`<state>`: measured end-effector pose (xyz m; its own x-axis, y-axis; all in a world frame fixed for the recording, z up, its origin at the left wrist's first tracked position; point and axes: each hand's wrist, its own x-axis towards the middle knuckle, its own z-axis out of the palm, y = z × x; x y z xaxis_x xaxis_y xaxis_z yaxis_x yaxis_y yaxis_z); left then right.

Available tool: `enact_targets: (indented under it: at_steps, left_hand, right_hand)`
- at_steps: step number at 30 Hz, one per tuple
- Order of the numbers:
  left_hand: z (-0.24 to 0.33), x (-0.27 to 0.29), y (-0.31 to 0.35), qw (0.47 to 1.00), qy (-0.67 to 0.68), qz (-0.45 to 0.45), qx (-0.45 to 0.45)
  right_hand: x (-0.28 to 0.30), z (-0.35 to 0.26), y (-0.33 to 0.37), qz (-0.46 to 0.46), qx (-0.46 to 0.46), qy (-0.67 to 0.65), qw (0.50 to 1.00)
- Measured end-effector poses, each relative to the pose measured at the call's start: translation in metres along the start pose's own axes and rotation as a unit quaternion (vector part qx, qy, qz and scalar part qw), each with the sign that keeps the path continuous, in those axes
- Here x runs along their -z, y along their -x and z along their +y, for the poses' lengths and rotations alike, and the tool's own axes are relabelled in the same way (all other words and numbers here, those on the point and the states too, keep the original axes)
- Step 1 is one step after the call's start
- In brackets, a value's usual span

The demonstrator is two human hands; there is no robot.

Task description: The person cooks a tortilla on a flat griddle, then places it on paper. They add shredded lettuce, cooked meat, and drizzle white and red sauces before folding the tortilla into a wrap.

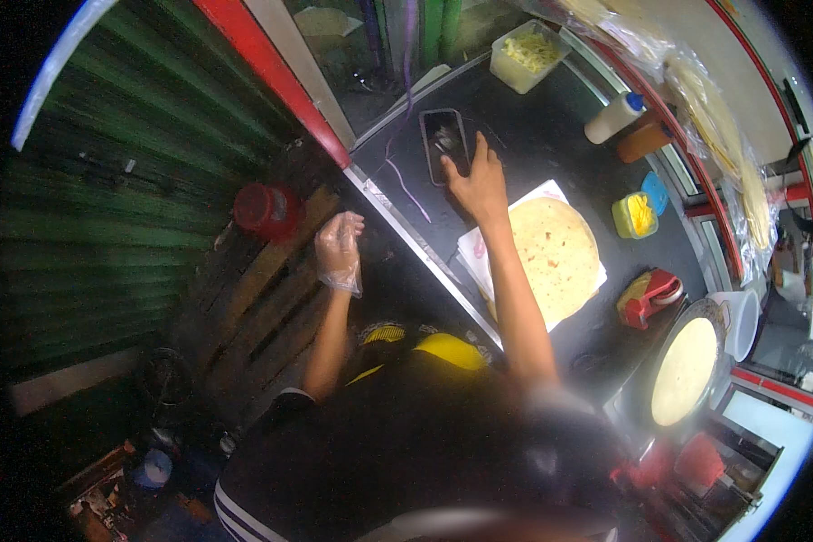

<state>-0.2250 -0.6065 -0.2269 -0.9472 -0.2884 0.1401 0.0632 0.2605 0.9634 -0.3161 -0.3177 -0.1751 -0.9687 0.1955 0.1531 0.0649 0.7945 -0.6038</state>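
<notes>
My right hand (481, 185) reaches over the dark counter with thumb and forefinger spread. The thumb is at the lower right edge of a smartphone (432, 144), which lies face up; I cannot tell whether it presses on the screen. Under my right forearm, a large round flatbread (560, 253) with brown spots rests on a stack of white paper sheets (470, 246). My left hand (339, 246), in a clear plastic glove, hangs left of the counter's edge. Its fingers are curled together, and nothing shows in them.
Shredded pale filling sits in a plastic tub (515, 74). Along the far right are a white squeeze bottle (612, 119), an orange-brown bottle (644, 142), a small yellow-filled tub (635, 217) and a red tape dispenser (646, 298). Another round sheet (685, 370) lies on a griddle. A red container (266, 210) stands left.
</notes>
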Motion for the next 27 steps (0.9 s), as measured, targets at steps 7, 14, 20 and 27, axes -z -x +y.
enact_targets:
  at_steps: [7,14,20,27]
  left_hand:
    - [-0.031,0.002,-0.046,0.999,0.001,-0.035,0.015]
    - [-0.086,0.019,-0.047,0.999,-0.021,-0.019,0.026]
    - [-0.183,0.046,-0.017,0.991,-0.078,0.037,0.102]
    - [-0.286,0.075,0.035,0.978,-0.042,0.052,0.196]
  right_hand:
    - [-0.052,-0.043,-0.02,0.079,0.001,0.044,0.996]
    - [-0.056,-0.042,-0.017,0.08,-0.008,0.009,0.997]
    - [-0.037,-0.033,0.002,0.056,0.009,-0.016,0.998]
    - [-0.033,-0.022,0.025,0.033,0.044,-0.016,0.998]
